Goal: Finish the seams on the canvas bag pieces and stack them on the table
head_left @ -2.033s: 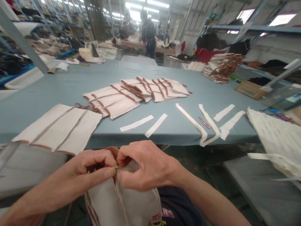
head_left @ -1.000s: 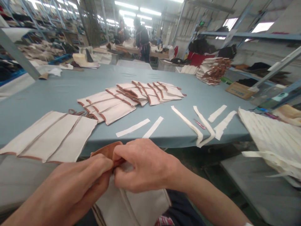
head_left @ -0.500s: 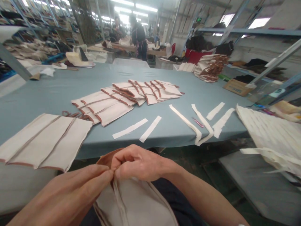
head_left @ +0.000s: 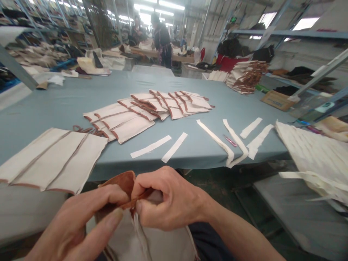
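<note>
Low in front of me, over my lap, is a cream fabric panel (head_left: pixel 165 241) with a raised seam down its middle and a brown edge band (head_left: pixel 121 183) along its top. My right hand (head_left: pixel 170 199) pinches the brown edge beside the seam, index finger curled and thumb below. On the other side of the seam, my left hand (head_left: pixel 87 217) grips the same edge, fingers behind it and thumb in front. The fingertips of the left hand are partly hidden by the cloth.
A blue-covered table (head_left: pixel 176 85) carries overlapping brown-edged panels (head_left: pixel 130 123), with another panel (head_left: pixel 57 156) at its front left corner. White strips (head_left: pixel 174 146) and a small pink tool (head_left: pixel 230 140) lie to the right. Ribbed white cloth (head_left: pixel 310 152) drapes over the right side.
Both hands have shifted on the panel's top edge, and more of the brown band shows. My left thumb has moved away from the fingers. The view has tilted slightly.
</note>
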A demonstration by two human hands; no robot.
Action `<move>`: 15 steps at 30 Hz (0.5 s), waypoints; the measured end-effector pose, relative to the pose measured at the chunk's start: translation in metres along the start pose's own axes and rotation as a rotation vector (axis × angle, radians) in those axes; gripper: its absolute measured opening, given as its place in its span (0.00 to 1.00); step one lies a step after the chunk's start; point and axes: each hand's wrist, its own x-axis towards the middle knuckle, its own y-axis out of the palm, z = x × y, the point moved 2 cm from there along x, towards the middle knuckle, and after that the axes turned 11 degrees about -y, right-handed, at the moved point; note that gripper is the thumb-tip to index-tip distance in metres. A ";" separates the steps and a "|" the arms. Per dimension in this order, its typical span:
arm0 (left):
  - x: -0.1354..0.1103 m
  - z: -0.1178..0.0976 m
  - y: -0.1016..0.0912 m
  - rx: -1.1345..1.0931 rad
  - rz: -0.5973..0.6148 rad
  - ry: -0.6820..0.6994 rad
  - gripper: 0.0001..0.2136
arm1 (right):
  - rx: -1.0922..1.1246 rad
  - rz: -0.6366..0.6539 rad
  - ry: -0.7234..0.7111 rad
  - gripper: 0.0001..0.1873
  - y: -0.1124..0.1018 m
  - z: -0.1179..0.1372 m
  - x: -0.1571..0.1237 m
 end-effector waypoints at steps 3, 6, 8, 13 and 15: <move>0.005 0.008 0.006 0.013 0.026 0.179 0.14 | -0.057 -0.006 -0.027 0.04 0.003 -0.011 -0.003; 0.010 0.013 0.016 0.067 0.011 0.308 0.17 | -0.029 -0.046 0.002 0.04 0.006 -0.024 -0.007; 0.013 0.016 0.020 0.090 0.011 0.279 0.18 | -0.006 -0.073 0.035 0.03 0.007 -0.028 -0.009; 0.008 0.026 0.014 -0.069 0.204 0.053 0.14 | -0.113 -0.027 0.029 0.03 0.006 -0.022 -0.009; 0.007 0.029 0.008 -0.074 0.174 -0.044 0.15 | -0.177 0.008 0.018 0.03 0.005 -0.018 -0.009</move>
